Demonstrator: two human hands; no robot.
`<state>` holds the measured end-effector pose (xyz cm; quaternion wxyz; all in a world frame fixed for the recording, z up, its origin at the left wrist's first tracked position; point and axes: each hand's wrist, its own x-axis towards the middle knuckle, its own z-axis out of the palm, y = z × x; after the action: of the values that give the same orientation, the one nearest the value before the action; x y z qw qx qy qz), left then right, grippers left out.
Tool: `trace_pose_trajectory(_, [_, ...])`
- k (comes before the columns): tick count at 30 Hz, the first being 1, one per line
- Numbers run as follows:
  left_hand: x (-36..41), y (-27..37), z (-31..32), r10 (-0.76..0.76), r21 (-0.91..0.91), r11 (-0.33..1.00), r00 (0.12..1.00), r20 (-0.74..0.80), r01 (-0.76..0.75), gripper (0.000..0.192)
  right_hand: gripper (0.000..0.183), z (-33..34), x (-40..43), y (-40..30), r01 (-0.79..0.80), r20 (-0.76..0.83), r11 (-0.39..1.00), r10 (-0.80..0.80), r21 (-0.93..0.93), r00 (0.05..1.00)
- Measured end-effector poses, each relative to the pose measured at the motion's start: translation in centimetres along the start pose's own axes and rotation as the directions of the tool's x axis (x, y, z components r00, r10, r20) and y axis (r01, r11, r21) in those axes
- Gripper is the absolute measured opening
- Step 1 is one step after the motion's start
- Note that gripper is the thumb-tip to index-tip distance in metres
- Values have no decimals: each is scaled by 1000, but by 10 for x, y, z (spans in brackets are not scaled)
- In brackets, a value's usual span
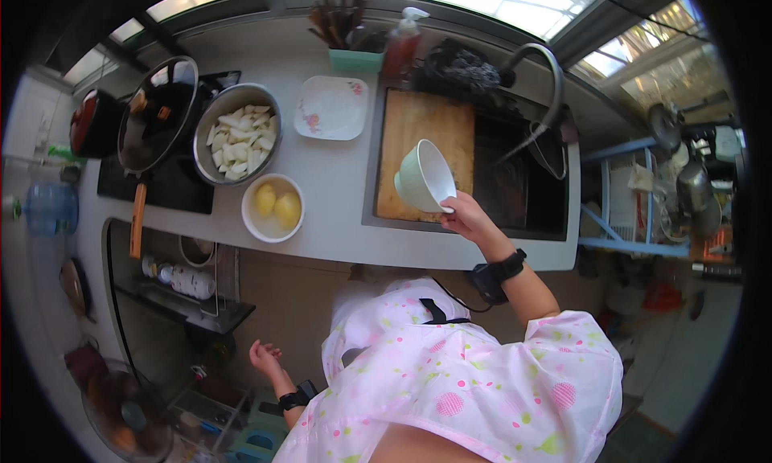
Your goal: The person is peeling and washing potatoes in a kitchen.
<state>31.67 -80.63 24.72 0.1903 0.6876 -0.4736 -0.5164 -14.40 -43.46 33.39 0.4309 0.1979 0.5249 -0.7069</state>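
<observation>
My right hand (463, 217) grips the rim of a pale green bowl (416, 176), white inside and tilted on its side. The bowl is held over a wooden cutting board (395, 110) that lies across the left part of the sink (503, 192). Lower down, away from the counter, my left hand (265, 355) hangs with nothing in it, its fingers loosely apart. Left of the board are a white floral plate (329, 116), a white bowl (246, 225) with two peeled potatoes (286, 210) in liquid, and a metal pot (202, 161) of cut white pieces (238, 140).
A curved faucet (556, 80) arches over the sink. At the left, a frying pan with a glass lid (148, 146) has its wooden handle (137, 222) jutting past the counter edge. A soap bottle (401, 50) and a green utensil holder (356, 60) stand at the back.
</observation>
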Motion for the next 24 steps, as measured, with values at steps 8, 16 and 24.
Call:
trace_pose_trajectory(8, [-61, 25, 4, 130, 151, 972, 948, 290, -179, 20, 43, 131, -42, 37, 70, 441, 790, 265, -610, 857])
trace_pose_trajectory(16, [-104, 110, -29, 258, -429, 898, 908, 330, -99, 68, 48, 311, -25, 110, 380, 650, 546, 477, -747, 592])
trace_pose_trajectory(24, [16, 92, -102, 43, -718, 665, 949, 313, 207, 63, 67, 488, -41, 227, 956, 962, -223, 154, -190, 227])
